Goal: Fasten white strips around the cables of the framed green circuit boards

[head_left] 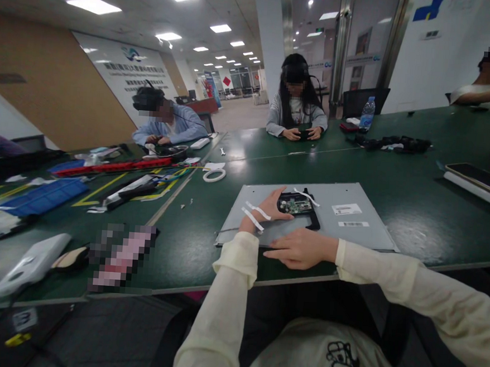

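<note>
Grey panel (pixel 329 222) lies flat on the bench (pixel 427 213), presumably for stability; left hand (pixel 269 206), half-curled, meets the black frame (pixel 315 220) atop it, hold undeterminable; right hand (pixel 303 249), loosely extended, seemingly empty, at panel's near edge.

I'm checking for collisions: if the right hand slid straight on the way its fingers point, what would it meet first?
Most likely the left sleeve's cuff, which lies ahead of the right hand; depth is unclear, so it might slip beneath the cuff instead.

Left hand (pixel 273 205) curved, right hand (pixel 303 248) palm-down
</note>
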Motion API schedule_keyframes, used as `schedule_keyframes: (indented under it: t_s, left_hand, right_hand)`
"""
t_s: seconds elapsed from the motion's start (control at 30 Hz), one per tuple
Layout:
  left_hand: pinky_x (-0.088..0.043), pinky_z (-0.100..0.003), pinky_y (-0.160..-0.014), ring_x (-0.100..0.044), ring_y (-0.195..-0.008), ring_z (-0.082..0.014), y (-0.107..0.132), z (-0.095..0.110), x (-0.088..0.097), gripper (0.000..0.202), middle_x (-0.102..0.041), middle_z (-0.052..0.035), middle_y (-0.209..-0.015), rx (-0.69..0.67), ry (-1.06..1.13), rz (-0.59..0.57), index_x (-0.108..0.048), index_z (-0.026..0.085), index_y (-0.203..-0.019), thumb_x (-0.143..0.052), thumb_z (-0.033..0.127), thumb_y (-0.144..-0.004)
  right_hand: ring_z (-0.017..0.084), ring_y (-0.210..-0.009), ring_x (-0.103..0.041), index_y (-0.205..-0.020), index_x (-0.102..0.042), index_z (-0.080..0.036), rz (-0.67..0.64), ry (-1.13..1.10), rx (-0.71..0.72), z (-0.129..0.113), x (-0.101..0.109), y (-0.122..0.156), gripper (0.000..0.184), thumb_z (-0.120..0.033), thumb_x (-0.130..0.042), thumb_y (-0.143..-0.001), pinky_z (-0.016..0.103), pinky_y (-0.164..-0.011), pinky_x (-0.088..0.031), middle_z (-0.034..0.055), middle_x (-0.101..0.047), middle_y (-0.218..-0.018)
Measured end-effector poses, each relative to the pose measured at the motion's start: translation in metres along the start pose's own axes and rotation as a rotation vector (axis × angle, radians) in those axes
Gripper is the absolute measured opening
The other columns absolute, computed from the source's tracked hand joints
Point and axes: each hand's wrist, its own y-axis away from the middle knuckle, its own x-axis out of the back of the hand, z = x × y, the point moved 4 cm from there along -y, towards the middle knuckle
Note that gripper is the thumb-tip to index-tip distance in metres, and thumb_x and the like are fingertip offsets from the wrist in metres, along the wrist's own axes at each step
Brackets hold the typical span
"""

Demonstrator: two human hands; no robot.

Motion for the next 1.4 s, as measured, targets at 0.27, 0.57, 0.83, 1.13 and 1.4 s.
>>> schedule_keyframes:
  t_s: [0.27, 0.57, 0.83, 1.13, 1.4]
  left_hand:
    - [-0.026, -0.046, -0.115, -0.031, -0.138, -0.0329, -0.002, -0.006, 0.001, 0.118, -0.031, -0.0187, -0.150, 0.063, 0.003, -0.005, -0.021, 0.014, -0.149, -0.078, 0.056, -0.056]
    - [-0.024, -0.047, -0.116, -0.028, -0.140, -0.0326, -0.001, -0.005, 0.004, 0.114, -0.029, -0.0186, -0.151, 0.103, -0.003, 0.013, -0.023, 0.015, -0.148, -0.078, 0.056, -0.056]
    - [-0.022, -0.044, -0.117, -0.024, -0.143, -0.0318, 0.002, -0.011, 0.001, 0.119, -0.024, -0.0197, -0.154, 0.112, 0.011, -0.006, -0.020, 0.012, -0.149, -0.077, 0.057, -0.055]
    - [-0.023, -0.047, -0.116, -0.018, -0.145, -0.0319, 0.009, -0.008, 0.002, 0.111, -0.022, -0.0163, -0.156, 0.131, 0.015, 0.004, -0.021, 0.018, -0.150, -0.075, 0.057, -0.060]
    - [-0.022, -0.047, -0.117, -0.016, -0.146, -0.0304, 0.009, -0.007, -0.001, 0.104, -0.026, -0.0144, -0.155, 0.113, 0.022, 0.035, -0.026, 0.019, -0.149, -0.074, 0.051, -0.062]
  right_hand:
    - [0.018, -0.097, -0.064, -0.137, -0.050, -0.016, -0.028, -0.043, 0.032, 0.013, 0.000, 0.004, 0.045, -0.024, -0.039, -0.094, 0.029, -0.075, -0.050, 0.0125, -0.060, -0.127]
    - [0.018, -0.092, -0.064, -0.138, -0.049, -0.016, -0.019, -0.063, 0.019, 0.019, -0.002, 0.010, 0.046, -0.025, -0.038, -0.094, 0.031, -0.075, -0.050, 0.0115, -0.064, -0.120]
    - [0.023, -0.118, -0.055, -0.144, -0.041, -0.021, 0.319, -0.103, -0.689, 0.093, 0.024, 0.054, 0.050, -0.030, -0.032, -0.096, 0.040, -0.099, -0.043, 0.0090, -0.055, -0.135]
    - [0.027, -0.133, -0.041, -0.148, -0.028, -0.007, 0.178, -0.118, -1.207, 0.171, -0.019, 0.116, 0.061, -0.031, -0.035, -0.092, 0.042, -0.109, -0.033, 0.0178, -0.040, -0.146]
    - [0.031, -0.133, -0.040, -0.146, -0.033, -0.010, 0.066, -0.004, -1.135, 0.164, -0.026, 0.111, 0.057, -0.036, -0.034, -0.095, 0.047, -0.108, -0.030, 0.0177, -0.044, -0.143]
